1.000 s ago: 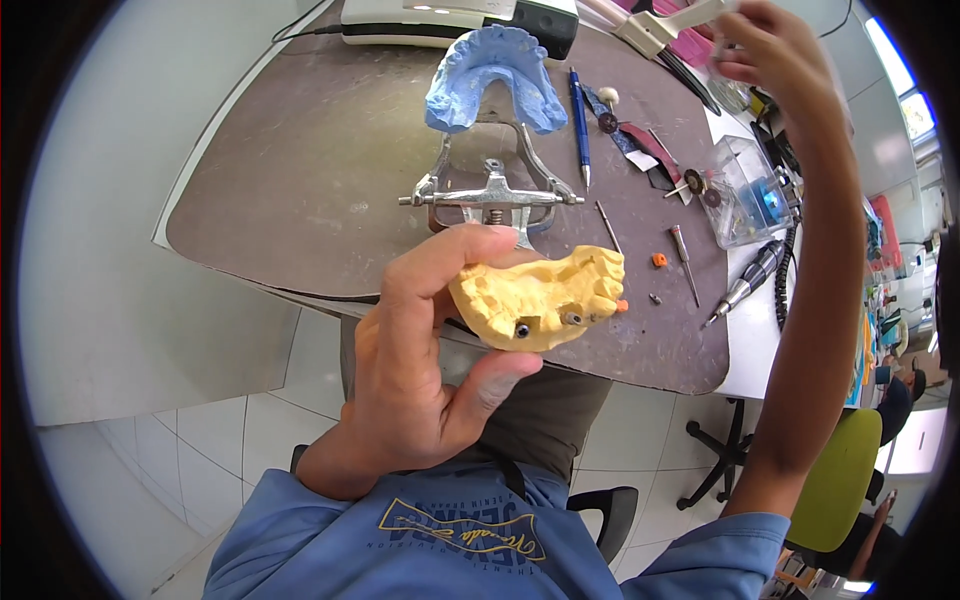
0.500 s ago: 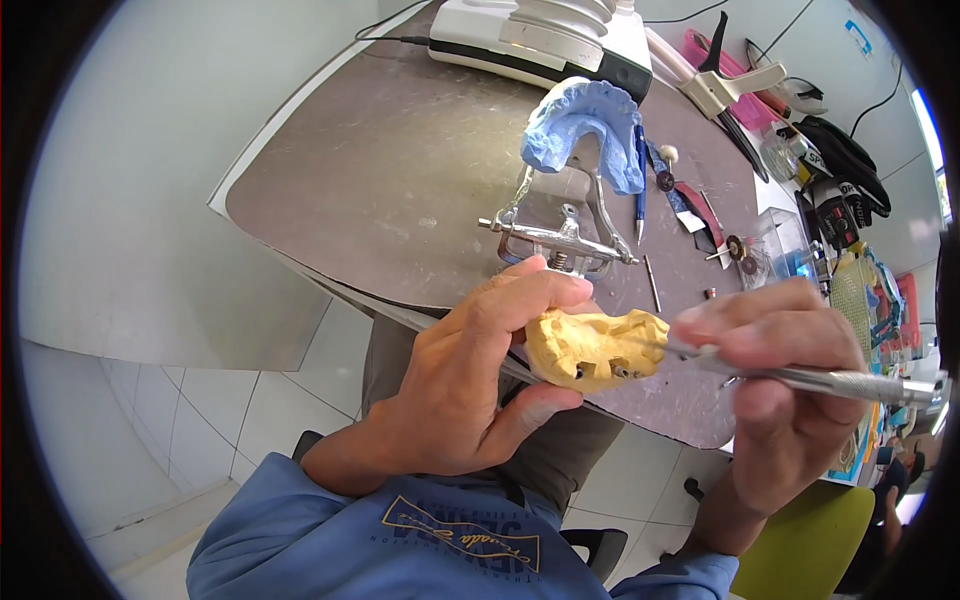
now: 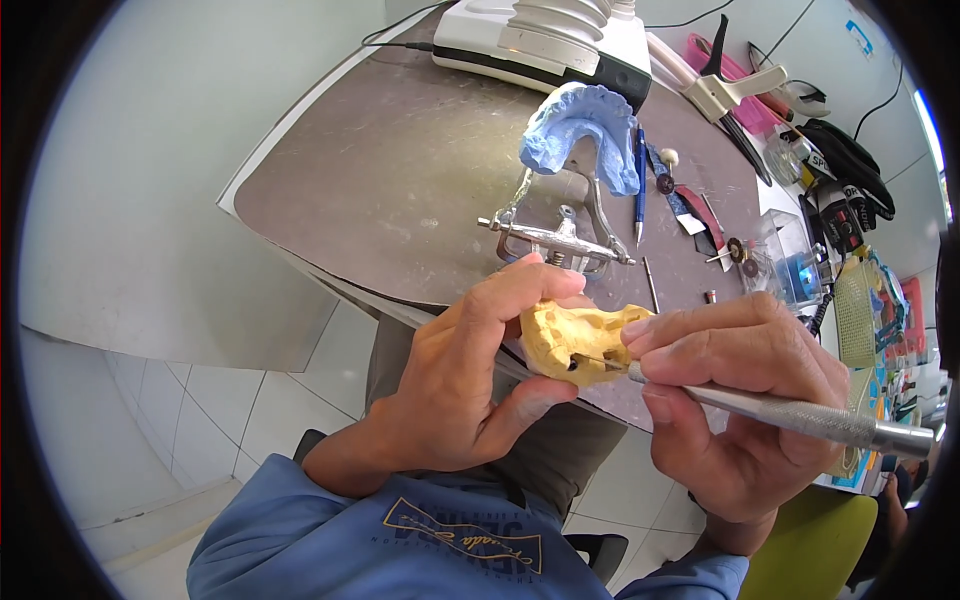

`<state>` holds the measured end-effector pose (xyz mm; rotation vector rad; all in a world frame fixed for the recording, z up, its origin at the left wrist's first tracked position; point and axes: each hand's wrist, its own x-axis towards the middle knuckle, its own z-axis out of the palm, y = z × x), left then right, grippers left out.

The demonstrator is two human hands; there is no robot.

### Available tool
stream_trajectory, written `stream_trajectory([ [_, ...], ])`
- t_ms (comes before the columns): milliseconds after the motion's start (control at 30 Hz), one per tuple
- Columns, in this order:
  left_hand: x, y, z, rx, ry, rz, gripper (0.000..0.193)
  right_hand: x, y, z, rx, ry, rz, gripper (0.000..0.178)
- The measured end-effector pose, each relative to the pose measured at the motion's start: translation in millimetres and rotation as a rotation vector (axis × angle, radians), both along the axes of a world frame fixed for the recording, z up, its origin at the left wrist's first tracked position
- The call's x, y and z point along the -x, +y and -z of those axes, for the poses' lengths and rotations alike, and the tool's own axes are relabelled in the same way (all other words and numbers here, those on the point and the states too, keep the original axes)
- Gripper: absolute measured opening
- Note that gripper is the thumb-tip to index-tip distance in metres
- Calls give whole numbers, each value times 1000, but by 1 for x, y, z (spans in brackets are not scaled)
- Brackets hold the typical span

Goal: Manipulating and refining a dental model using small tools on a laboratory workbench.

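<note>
My left hand (image 3: pixel 450 370) grips a yellow plaster dental model (image 3: pixel 558 335), thumb at the near edge and fingers behind it. Small dark holes show on the model's near side. In my right hand (image 3: pixel 745 395) is a slim metal tool (image 3: pixel 840 420) with a knurled handle and thin pointed tip, held like a pen. That tip rests at the model's near face, beside a dark hole; the exact contact is too small to make out. Fingertips of my right hand partly cover the model's right end. Just beyond stands a metal articulator (image 3: pixel 565 240) carrying a blue plaster dental model (image 3: pixel 580 130).
A blue pen-like tool (image 3: pixel 640 190), a thin metal rod (image 3: pixel 651 285) and abrasive strips (image 3: pixel 700 215) lie right of the articulator. A white machine with a ribbed hose (image 3: pixel 545 45) stands at the back. A clear box (image 3: pixel 785 255) and a green basket (image 3: pixel 858 330) sit at right.
My right hand has moved left and slightly down, bringing the tool's tip across the yellow model's near face. My left hand keeps its hold, with the model shifted slightly left.
</note>
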<state>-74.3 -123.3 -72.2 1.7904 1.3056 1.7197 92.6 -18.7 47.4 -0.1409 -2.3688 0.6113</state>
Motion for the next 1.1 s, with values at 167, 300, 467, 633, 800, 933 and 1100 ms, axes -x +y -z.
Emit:
stream_trajectory([
  [167, -2, 1, -2, 11, -40, 15, 63, 0, -9, -15, 31, -102, 60, 15],
  [300, -2, -3, -2, 57, -147, -11, 62, 6, 0, -7, -8, -79, 33, 15],
  [467, 2, 2, -2, -54, -5, -27, 60, 7, 8, -17, -28, -112, -29, 17],
  [633, 1, -1, -5, -43, 10, -63, 60, 10, 18, -8, 192, -50, -138, 15],
  [800, 1, -1, -5, -42, 33, -43, 59, 7, 17, -6, 226, -82, -109, 13],
  [933, 2, -1, -4, 32, -16, 6, 70, 6, 14, -9, 166, -22, -69, 11],
  [1100, 2, 1, -3, 13, -24, 11, 70, 6, 13, -6, 45, 0, -91, 13],
])
